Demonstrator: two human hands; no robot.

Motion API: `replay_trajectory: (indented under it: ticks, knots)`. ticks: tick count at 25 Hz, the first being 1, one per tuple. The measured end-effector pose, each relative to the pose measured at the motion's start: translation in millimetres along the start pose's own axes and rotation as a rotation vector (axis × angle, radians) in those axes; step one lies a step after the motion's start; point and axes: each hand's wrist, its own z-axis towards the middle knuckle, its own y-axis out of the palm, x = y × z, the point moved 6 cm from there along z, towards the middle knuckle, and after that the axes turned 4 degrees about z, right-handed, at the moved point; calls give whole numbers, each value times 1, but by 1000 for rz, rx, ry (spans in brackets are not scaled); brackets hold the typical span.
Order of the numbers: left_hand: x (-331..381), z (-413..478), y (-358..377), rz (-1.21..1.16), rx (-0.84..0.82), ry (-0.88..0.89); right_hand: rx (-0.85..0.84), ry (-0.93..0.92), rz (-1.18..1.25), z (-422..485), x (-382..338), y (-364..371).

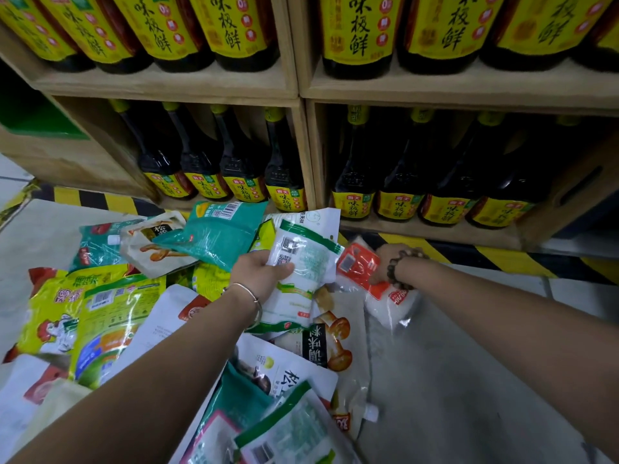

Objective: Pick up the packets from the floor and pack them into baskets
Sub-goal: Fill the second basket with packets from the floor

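Firmly, the left grip (258,274) pinched a white-green packet (301,259) above the pile of packets (110,306) on the floor (452,380); the right grip (387,257) clutched a red-white packet (360,267) on the floor, near the bottle shelf (301,88).

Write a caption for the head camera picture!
Left hand holds a white-green packet; right hand grips a red-labelled packet.

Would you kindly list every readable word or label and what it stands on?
"味极鲜": yellow labels of the shelved bottles.
"海天": labels of the lower bottles.
"松": white mushroom pouch.
Print on the white-green packet in the left hand and red packet in the right hand: unreadably small.
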Motion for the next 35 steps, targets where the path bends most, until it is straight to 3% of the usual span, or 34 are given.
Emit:
replay_trajectory:
  ticks: [7, 14, 22, 25, 35]
  knots:
    - [21, -10, 26, -77, -39, 82, 102, 126, 950, -48, 67, -12]
    - [66, -17, 67, -208, -6, 202, 386, 91, 1340, -130, 91, -56]
    - [144, -57, 125, -468, -176, 320, 863, 99, 1402, -226, 135, -115]
    - [166, -81, 130, -561, -214, 357, 1020, 106, 1248, -261, 132, -156]
    - [245, -168, 106, -783, -291, 452, 1070, -20, 1066, -377, 126, -224]
